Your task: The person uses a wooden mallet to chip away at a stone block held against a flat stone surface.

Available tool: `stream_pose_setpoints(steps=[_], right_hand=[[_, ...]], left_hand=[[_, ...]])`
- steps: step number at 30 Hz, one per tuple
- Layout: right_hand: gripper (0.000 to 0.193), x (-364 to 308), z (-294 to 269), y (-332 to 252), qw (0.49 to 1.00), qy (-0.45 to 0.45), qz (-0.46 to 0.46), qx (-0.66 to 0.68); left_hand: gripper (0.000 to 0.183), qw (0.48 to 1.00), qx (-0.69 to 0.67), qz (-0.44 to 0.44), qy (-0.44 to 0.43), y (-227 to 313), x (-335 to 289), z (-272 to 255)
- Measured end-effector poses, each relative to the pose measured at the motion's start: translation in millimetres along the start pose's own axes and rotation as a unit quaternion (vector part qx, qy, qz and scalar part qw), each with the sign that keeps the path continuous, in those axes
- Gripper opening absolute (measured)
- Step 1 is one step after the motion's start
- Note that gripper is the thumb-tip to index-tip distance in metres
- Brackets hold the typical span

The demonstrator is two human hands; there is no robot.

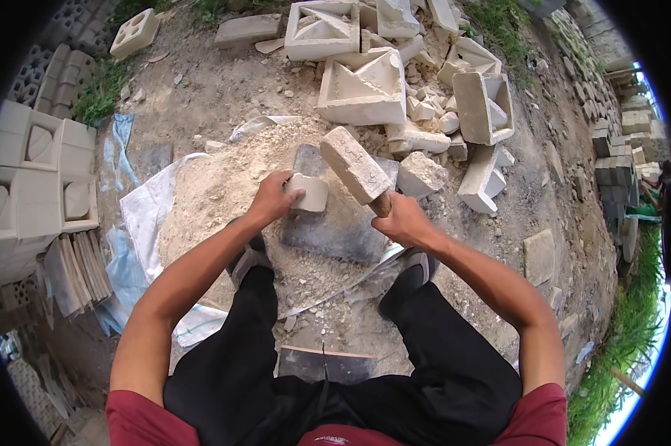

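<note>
My left hand point(276, 199) grips a pale, flat-sided chunk of block point(308, 193) by its left edge, over the dark slab point(328, 236). My right hand point(402, 220) is closed round the short wooden handle of a mallet point(355, 165). Its long, dust-covered head is raised just right of the chunk and tilts toward the upper left. Crushed pale rubble point(224, 197) is heaped to the left of the slab, on a white sheet point(151, 212). Close to the right of the mallet lies a rough broken lump point(422, 175).
Beyond the slab lie broken hollow blocks point(363, 88) with several fragments. Stacked pale blocks point(23, 175) and leaning thin panels point(79, 271) stand at the left. Block piles point(614, 160) line the far right, beside grass point(621, 349). A dark flat piece point(326, 364) lies between my legs.
</note>
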State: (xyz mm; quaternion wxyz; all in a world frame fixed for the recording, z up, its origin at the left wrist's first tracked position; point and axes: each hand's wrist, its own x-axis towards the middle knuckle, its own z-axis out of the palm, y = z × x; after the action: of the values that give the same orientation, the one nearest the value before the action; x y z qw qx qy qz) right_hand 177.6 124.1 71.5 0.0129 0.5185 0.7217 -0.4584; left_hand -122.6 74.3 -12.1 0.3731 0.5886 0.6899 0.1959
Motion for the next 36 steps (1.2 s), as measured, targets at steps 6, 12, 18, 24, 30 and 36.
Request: stream_pose_setpoints(steps=[6, 12, 18, 24, 30, 36], right_hand=[[0.04, -0.5, 26.8, 29.7, 0.999, 0.022, -0.023, -0.031], [0.042, 2.7, 7.6, 1.3, 0.999, -0.029, 0.042, -0.007], [0.044, -0.7, 10.8, 38.2, 0.999, 0.025, 0.009, -0.038], [0.045, -11.1, -0.9, 25.1, 0.995, 0.07, 0.065, 0.031], [0.043, -12.3, 8.0, 44.1, 0.998, 0.054, 0.04, 0.011], [0.04, -21.6, -7.6, -5.2, 0.996, -0.045, 0.064, 0.049]], left_hand=[[0.062, 0.995, 0.055, 0.078, 0.031, -1.7, -7.0, 7.1], [0.072, 0.959, 0.159, 0.232, 0.027, -3.0, -11.7, 1.5], [0.079, 0.969, 0.154, 0.191, 0.006, 10.5, -12.0, -1.0], [0.08, 0.993, 0.113, 0.041, 0.018, 44.2, -19.1, 21.0], [0.067, 0.994, 0.09, 0.002, -0.067, 51.3, -10.0, 26.3], [0.058, 0.996, 0.012, -0.053, -0.067, 34.0, -4.3, 30.5]])
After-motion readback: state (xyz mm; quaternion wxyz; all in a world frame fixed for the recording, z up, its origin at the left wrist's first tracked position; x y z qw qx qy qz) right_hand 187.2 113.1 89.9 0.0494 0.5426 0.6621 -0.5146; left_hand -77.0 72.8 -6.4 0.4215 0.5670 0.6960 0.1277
